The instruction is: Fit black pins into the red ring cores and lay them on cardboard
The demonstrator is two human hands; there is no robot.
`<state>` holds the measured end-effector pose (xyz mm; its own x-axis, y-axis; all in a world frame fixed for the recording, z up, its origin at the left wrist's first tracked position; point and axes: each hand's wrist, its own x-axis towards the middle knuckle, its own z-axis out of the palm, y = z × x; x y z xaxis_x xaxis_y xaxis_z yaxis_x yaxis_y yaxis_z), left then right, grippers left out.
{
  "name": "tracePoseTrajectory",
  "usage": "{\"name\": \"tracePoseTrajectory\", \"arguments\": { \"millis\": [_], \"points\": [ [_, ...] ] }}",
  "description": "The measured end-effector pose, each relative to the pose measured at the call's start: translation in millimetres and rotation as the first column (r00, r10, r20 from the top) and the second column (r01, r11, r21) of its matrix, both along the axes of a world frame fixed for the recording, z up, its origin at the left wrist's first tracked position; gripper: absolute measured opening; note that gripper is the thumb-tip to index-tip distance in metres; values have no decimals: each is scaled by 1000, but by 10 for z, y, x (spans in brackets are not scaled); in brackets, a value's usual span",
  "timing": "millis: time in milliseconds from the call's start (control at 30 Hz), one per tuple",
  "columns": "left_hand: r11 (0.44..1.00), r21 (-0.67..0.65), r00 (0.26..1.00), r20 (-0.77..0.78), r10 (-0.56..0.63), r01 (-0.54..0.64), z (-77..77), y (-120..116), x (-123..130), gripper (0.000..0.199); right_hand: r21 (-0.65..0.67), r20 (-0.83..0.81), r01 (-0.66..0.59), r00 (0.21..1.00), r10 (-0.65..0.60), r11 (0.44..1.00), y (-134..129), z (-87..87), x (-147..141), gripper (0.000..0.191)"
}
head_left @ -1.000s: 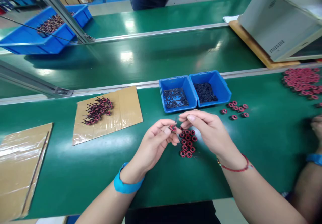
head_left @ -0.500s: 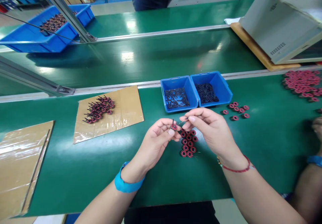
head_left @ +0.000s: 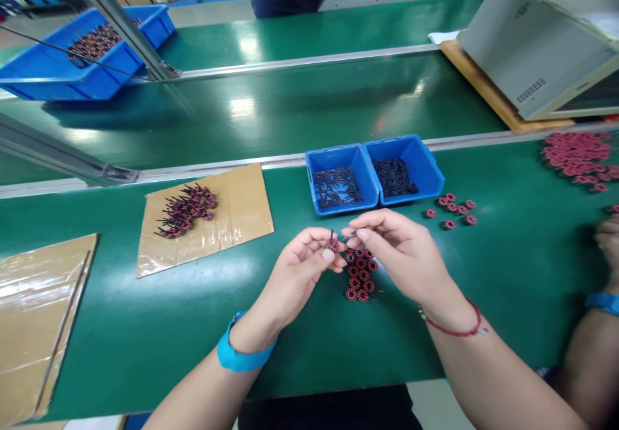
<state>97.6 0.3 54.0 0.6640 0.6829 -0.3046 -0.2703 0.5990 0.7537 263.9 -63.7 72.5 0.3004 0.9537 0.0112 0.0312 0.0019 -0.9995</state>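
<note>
My left hand [head_left: 305, 263] is closed, pinching a small red-and-black ring coil [head_left: 333, 245] with a black sleeve standing up from it. Just to the right, my right hand [head_left: 403, 246] pinches a thin dark sleeve [head_left: 354, 232] beside the coil's wire end; whether the wire is inside it I cannot tell. Under and between my hands lies a cluster of similar ring coils [head_left: 360, 278], partly hidden by my fingers. Beyond them stand a blue bin [head_left: 316, 201] of short black sleeves and a second blue bin [head_left: 432, 175] with more black pieces.
Sleeved coils [head_left: 186, 211] lie on a cardboard sheet [head_left: 242, 217] to the left, with another cardboard sheet [head_left: 43, 301] nearer. Several loose coils [head_left: 449, 225] and a large red pile [head_left: 578, 153] are at right. Another person's hand [head_left: 609, 243] is at the right edge.
My right-hand fingertips have moved slightly left and closer to the coil in my left hand. The whole view has shifted a little; both grips stay the same.
</note>
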Motion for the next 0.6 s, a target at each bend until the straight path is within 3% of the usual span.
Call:
{"name": "tracePoseTrajectory", "arguments": {
  "millis": [133,267,400,467,567,600],
  "points": [
    [1000,-2,1000,-1,-6,6,-4,3,3,19,9,192,-69,979,66,998,-48,-4,19,20],
    [1000,-15,1000,2,-7,7,-3,22,1,20,94,325,-173,936,134,980,-31,-34,54,52],
    [998,-63,1000,21,23,-22,-22,67,7,21,93,435,-82,900,34,992,230,-26,122,43],
    [995,-90,999,30,38,-35,-40,96,9,20,-22,644,-77,762,73,997,458,19,146,33],
    [990,-124,997,39,69,-64,-69,145,5,20,-345,861,-104,360,359,933,836,65,143,31],
    [988,-132,995,40,89,-83,-76,164,2,20,-408,855,-95,309,416,908,954,57,135,30]
  ]
}}
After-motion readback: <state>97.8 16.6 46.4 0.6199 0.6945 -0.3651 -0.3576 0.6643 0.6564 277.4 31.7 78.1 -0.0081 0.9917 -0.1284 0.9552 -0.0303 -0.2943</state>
